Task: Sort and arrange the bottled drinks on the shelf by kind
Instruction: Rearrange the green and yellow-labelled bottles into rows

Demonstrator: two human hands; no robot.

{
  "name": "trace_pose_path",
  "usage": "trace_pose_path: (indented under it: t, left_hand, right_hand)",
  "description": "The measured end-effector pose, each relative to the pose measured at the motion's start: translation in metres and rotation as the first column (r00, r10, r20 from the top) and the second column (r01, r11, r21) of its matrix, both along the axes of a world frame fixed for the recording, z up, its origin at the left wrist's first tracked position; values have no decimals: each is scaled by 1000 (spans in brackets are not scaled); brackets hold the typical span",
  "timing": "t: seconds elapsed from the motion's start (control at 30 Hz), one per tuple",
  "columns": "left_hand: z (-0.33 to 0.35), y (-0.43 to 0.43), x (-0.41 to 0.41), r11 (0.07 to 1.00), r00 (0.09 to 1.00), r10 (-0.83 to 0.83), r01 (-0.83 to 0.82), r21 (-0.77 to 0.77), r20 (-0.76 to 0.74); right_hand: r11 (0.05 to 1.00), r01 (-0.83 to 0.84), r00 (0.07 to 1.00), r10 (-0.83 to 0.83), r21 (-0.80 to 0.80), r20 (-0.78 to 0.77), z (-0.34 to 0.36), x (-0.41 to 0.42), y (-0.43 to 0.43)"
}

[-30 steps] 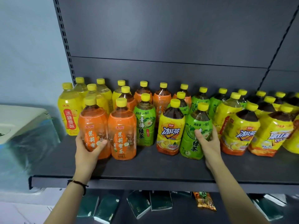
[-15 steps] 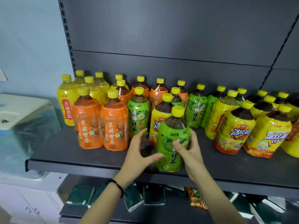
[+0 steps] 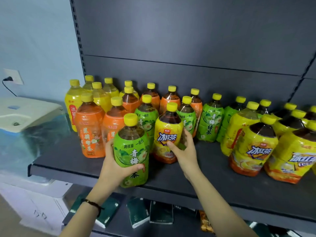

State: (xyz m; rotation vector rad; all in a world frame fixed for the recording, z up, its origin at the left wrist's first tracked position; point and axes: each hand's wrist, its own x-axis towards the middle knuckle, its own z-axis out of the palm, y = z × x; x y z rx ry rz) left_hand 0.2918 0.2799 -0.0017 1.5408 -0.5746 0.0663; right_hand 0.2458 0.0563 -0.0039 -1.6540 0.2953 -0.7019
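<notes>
Custody of the green tea bottle (image 3: 131,151) passes to the left hand (image 3: 112,166), which grips it at the shelf's (image 3: 222,185) front edge. The freed right hand (image 3: 185,151) now curls round the yellow iced tea bottle (image 3: 168,132) standing among greens, probably the next stray to move.

The green bottle (image 3: 130,151) passed from the right hand (image 3: 184,153) to the left hand (image 3: 111,168) and came toward the shelf (image 3: 213,178) edge; the right hand gripped a yellow bottle (image 3: 168,132).

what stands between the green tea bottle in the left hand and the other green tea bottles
An iced black tea bottle, gripped by the right hand, stands directly in front of those green tea bottles.
</notes>
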Motion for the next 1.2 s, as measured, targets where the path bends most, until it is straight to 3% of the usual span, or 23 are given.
trace_pose_path:
  t: [0.23,0.37,0.57,0.77,1.03,1.2]
  left_hand:
    - [3,-2,-2,998,998,63,-63,7,4]
    - [-1,-8,-1,997,997,70,-70,12,10]
    - [1,-20,-5,999,999,34,-34,-6,-19]
    - [3,-35,-9,1000,1000,10,-9,13,-15]
    - [-4,-52,-9,1000,999,11,-11,23,33]
    - [-4,-61,-11,1000,999,-27,27,10,32]
  right_hand:
    - [999,-36,999,35,40,17,4,4,-6]
    - [969,229,971,-235,89,55,17,9,-38]
    - [995,-14,999,18,99,-45,29,31,-62]
    - [991,94,995,-89,97,-50,16,22,-72]
    - [929,357,934,-358,-98,1,12,-20,-111]
    - [940,306,945,-319,-148,-76,24,-19,-135]
